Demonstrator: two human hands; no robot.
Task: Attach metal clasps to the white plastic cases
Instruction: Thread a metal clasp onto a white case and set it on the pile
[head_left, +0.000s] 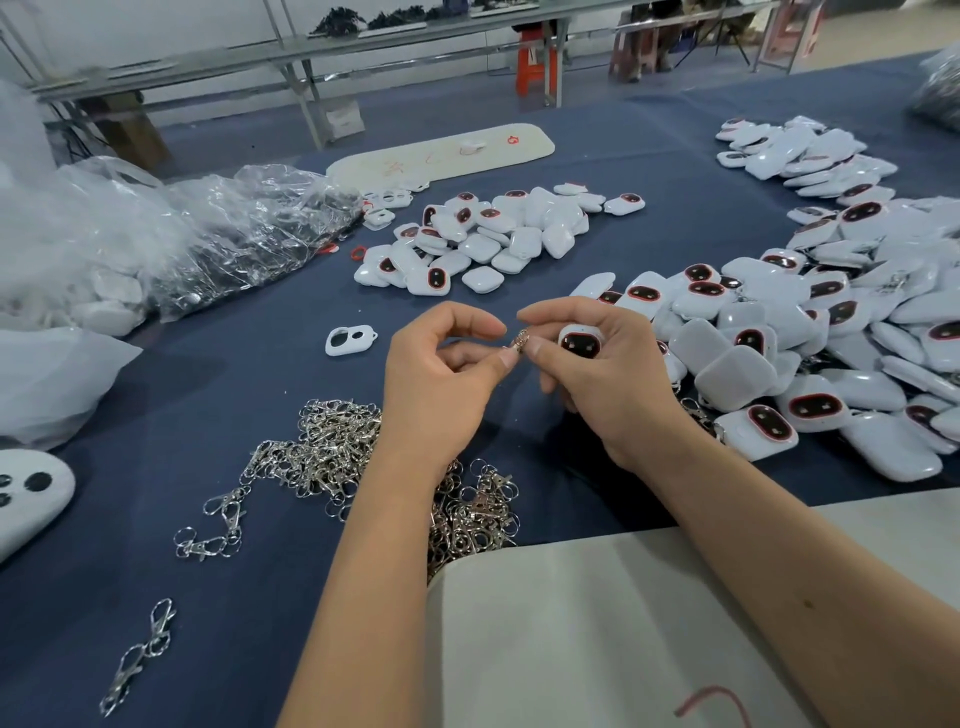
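Two hands, left hand pinching one clasp, right hand gripping one white case

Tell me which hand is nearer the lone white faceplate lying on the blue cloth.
Left. The left hand is just to the right of the faceplate; the right hand, holding a white case, is farther right, beyond the left.

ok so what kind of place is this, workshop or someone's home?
Most likely a small factory assembly bench. Large heaps of identical white cases cover the blue table cloth, a bulk pile of metal clasps lies by the hands, and long metal workbenches with stools stand behind.
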